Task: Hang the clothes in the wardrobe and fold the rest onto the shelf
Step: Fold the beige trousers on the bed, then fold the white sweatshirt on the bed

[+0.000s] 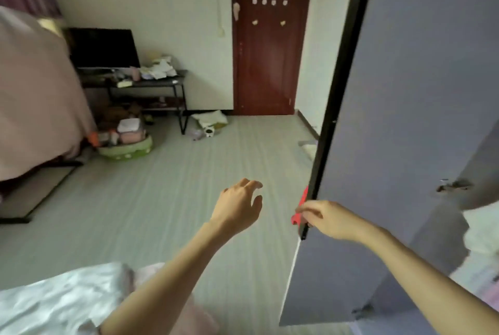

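Barely started: our right hand point(328, 219) grips the wardrobe door point(405, 118) edge, left hand point(239, 206) loose and empty, nothing hung.

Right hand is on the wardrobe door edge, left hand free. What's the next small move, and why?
Probably swing the wardrobe door wider with the right hand. Its fingers curl round the door's black edge by the red handle, and the door blocks any view of the inside. The left hand hovers open over the floor, holding no clothes.
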